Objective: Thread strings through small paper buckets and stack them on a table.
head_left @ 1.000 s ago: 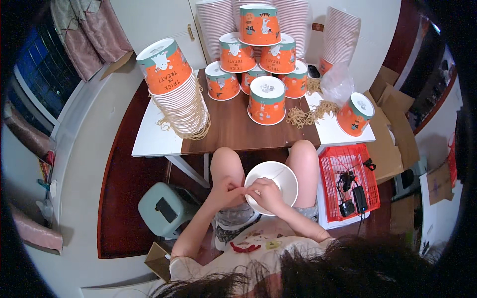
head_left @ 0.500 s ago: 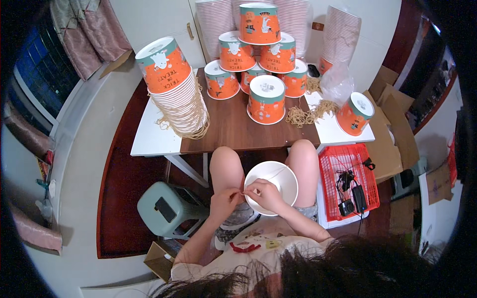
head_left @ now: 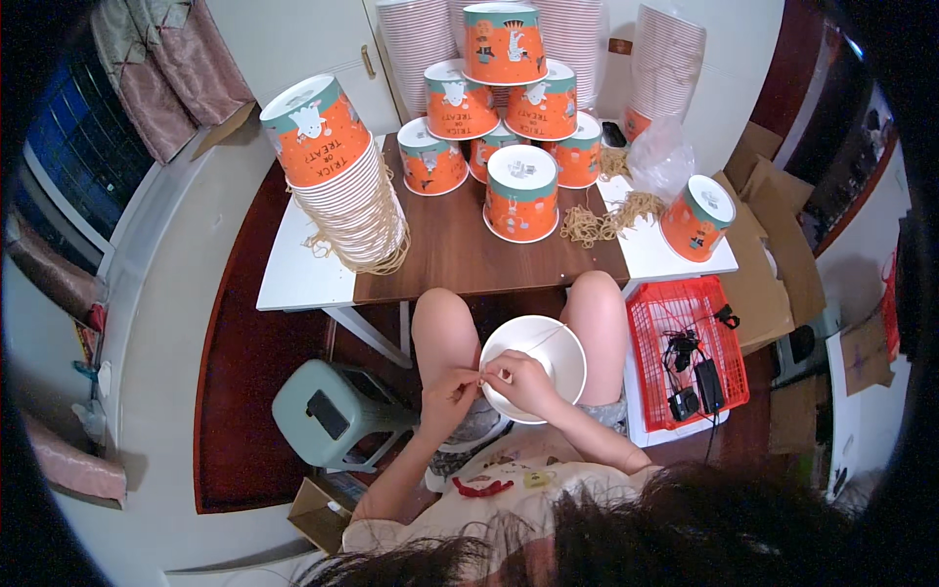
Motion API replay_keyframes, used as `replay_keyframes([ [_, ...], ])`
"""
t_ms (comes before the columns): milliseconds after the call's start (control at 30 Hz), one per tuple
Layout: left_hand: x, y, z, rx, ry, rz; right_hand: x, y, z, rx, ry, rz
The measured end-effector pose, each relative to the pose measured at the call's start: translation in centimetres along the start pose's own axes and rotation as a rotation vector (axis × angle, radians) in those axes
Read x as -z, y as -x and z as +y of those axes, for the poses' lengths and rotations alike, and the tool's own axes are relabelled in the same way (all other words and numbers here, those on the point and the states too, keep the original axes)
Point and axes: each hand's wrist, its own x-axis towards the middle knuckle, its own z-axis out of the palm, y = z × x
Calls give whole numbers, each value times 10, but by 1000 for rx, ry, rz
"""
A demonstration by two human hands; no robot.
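Note:
A white-lined paper bucket [head_left: 562, 367] rests on my lap, its open mouth facing up. A thin cord [head_left: 554, 336] runs across its inside near the far wall. At the bucket's left rim, my left hand [head_left: 452, 399] and my right hand [head_left: 521, 382] meet with pinched fingertips. A small pale end of cord seems to be between them, mostly hidden by the fingers. My right hand reaches over the bucket's mouth; my left stays outside it, by my left knee.
On the table [head_left: 450, 264], a tall bucket stack [head_left: 337, 201] draped with cords stands left. A bucket pyramid [head_left: 460, 108] rises behind a single bucket [head_left: 521, 205]. Loose cords [head_left: 587, 227] lie right. A green stool [head_left: 333, 411] and red basket [head_left: 641, 338] flank me.
Both hands stay pinched at the bucket's left rim, with only slight finger movement. The cord inside the bucket has shifted a little. The view has moved slightly.

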Motion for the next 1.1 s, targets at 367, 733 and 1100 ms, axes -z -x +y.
replay_keyframes([
  [367,0,-3,9,31,-32,0,-1,0,2,-16,-2,8],
  [733,-2,-5,10,80,-101,40,0,-1,1,-36,-40,-15],
  [1100,-3,-3,4,67,-114,14,2,0,-1,-32,-35,-28],
])
